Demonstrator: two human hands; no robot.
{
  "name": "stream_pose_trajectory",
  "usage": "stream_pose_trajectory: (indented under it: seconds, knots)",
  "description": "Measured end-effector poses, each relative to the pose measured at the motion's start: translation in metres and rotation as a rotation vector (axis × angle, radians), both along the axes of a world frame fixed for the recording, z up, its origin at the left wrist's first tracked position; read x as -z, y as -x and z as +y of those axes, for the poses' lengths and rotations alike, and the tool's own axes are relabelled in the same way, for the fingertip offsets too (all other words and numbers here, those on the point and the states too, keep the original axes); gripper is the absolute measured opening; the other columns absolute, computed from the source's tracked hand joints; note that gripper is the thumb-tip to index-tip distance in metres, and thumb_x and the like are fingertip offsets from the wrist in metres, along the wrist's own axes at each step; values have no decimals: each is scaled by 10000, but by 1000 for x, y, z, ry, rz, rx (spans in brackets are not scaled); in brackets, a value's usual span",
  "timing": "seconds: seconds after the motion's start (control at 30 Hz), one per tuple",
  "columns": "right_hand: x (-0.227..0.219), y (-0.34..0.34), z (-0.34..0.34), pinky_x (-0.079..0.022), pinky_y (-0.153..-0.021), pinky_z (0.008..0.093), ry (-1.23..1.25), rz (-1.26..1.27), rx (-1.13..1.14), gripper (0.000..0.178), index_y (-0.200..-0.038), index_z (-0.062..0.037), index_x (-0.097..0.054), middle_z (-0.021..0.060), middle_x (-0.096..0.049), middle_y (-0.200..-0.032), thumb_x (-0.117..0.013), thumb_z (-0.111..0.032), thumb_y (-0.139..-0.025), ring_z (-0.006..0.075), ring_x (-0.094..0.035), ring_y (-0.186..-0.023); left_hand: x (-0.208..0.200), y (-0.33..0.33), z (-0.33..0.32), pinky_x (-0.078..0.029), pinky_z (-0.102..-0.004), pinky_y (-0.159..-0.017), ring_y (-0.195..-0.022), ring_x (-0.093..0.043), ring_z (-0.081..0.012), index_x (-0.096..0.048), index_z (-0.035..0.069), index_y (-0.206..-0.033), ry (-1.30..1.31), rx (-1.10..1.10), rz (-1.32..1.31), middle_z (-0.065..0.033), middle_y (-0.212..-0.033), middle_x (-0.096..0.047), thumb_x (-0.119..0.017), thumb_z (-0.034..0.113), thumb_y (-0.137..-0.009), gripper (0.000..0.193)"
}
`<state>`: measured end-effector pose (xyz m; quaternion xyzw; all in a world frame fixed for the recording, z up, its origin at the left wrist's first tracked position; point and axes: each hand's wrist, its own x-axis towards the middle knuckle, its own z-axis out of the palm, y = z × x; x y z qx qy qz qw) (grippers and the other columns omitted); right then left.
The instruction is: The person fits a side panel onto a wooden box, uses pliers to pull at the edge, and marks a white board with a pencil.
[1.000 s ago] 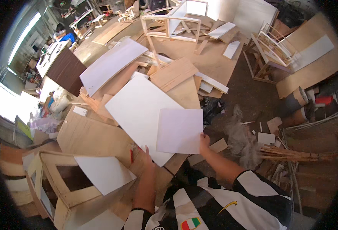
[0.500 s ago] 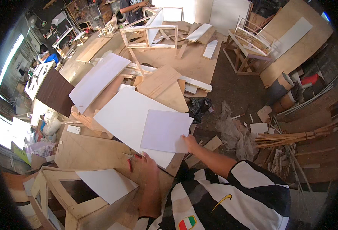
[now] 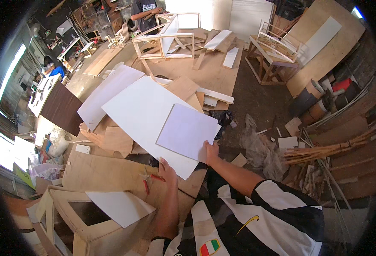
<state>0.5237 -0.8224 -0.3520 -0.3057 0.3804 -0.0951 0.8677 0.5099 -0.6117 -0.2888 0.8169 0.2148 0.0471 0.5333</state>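
A large white board is lifted over the bench at a slant. On top of it rests a smaller, nearly square white panel. My left hand is closed on the large board's near edge, thumb on the upper face. My right hand is closed on the right edge of the small panel, with the thumb on top; whether its hidden fingers also hold the board underneath I cannot tell. Pliers with red handles lie on the plywood sheet left of my left hand.
At the lower left stands a wooden frame with a white piece on it. Beyond the board are another white panel, plywood offcuts and an open wooden frame. A person stands at the back. Sticks lie right.
The large board has risen and moved away from me, now overlapping the white panel behind it. Both hands have moved slightly up with it, and the small panel has turned a little.
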Motion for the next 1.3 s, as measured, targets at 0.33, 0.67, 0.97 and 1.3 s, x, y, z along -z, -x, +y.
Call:
stream_pose_trajectory:
  seconds: [0.33,0.67,0.97,1.3]
  knots:
    - [21,-101,-33,-503,-876,430,553,328,-85,379,-1214,11,-570,148,-657,-1110,-657,-249,-953,292,-635,-985,25,-82,-50,-545,-323,-758,-850,-664,-180,-652,-97,-1146,472,-22,-369,-115,-1032,-710,-728,201,-967,356]
    - [11,-171,-96,-538,-717,519,1366,210,-1071,718,-820,12,-694,233,-695,-815,-501,-665,-963,425,-694,-837,80,-105,-2,-583,-392,-797,-939,-683,-231,-610,-32,-1254,729,-278,-117,-113,-1118,-683,-694,137,-970,341]
    - [8,-369,-187,-542,-878,485,1814,295,-595,574,-1258,-46,-642,249,-691,-1158,-732,-451,-862,393,-681,-1053,78,-73,24,-580,-411,-840,-1011,-666,-255,-549,5,-1337,682,-449,-5,-102,-1185,-651,-662,248,-1005,427]
    - [52,-444,-232,-515,-855,400,817,202,-800,404,-1204,14,-651,135,-698,-1034,-712,-269,-923,238,-670,-987,51,-33,22,-484,-452,-1007,-1222,-566,-294,-423,32,-1485,724,-457,122,-116,-1393,-552,-658,328,-1008,608]
